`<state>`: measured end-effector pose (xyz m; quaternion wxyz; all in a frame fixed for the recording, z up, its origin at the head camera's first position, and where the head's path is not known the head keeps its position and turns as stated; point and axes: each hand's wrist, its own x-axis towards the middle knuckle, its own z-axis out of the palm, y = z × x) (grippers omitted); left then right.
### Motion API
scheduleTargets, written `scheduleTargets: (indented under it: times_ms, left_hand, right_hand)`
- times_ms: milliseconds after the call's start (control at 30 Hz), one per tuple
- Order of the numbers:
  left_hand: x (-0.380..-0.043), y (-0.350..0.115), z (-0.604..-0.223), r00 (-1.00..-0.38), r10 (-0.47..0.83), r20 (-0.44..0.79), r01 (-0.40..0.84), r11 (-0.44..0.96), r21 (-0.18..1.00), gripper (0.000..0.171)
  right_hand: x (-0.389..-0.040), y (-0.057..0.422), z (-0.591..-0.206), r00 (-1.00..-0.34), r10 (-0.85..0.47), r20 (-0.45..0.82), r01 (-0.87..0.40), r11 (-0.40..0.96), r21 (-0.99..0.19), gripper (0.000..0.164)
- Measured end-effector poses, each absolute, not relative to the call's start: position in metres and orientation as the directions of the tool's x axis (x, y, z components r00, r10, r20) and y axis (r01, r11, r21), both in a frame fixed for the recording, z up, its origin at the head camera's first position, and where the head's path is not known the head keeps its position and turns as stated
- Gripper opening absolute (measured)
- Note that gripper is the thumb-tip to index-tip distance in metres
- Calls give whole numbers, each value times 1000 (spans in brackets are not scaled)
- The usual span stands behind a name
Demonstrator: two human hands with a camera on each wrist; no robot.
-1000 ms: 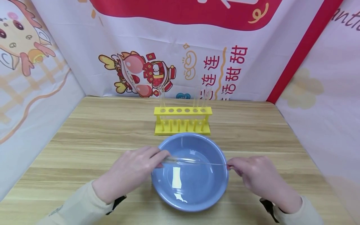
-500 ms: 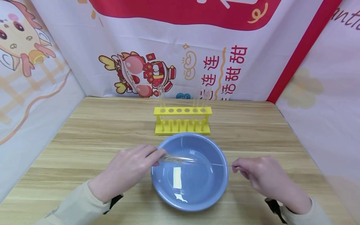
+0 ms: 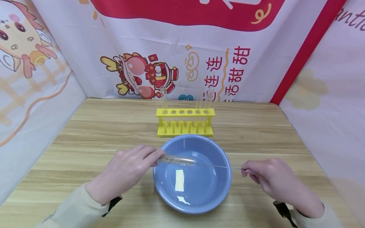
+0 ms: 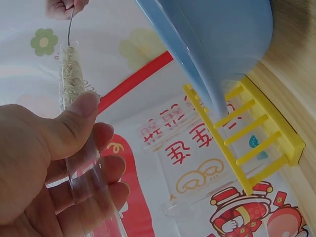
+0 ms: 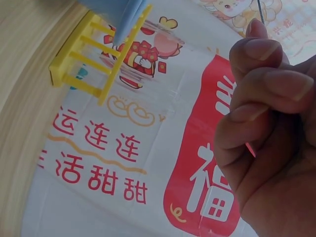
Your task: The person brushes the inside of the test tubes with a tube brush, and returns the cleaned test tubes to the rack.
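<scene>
My left hand [image 3: 125,172] grips a clear glass test tube [image 4: 109,228], held nearly level over the left side of a blue basin [image 3: 196,196]. Inside the tube sits the pale bristle head of a test tube brush [image 4: 72,79], close to the mouth in the left wrist view. The brush's thin wire handle [image 3: 216,166] runs out of the tube to the right. My right hand [image 3: 269,177], just past the basin's right rim, pinches that wire between thumb and curled fingers. In the right wrist view only a short bit of the wire [image 5: 260,11] shows.
Behind the basin stands a yellow test tube rack [image 3: 185,110]. It holds a test tube [image 3: 164,98] at its left end and two more at its right. The wooden table [image 3: 99,136] meets printed cloth walls [image 3: 142,34] at the back and sides.
My right hand has moved right, pulling the wire with it. My left hand has shifted a little left with the tube. More wire and bristles show between the hands now.
</scene>
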<state>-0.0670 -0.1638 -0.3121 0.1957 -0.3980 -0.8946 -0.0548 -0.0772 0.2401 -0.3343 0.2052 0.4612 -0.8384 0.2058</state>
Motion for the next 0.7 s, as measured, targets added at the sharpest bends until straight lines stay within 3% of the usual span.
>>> scheduleTargets:
  times_ms: [700]
  left_hand:
    - [-67,-169,-312,-601,680,420,733,678,-48,47]
  right_hand:
    - [-74,248,-333,-516,-689,508,-845,506,-173,45]
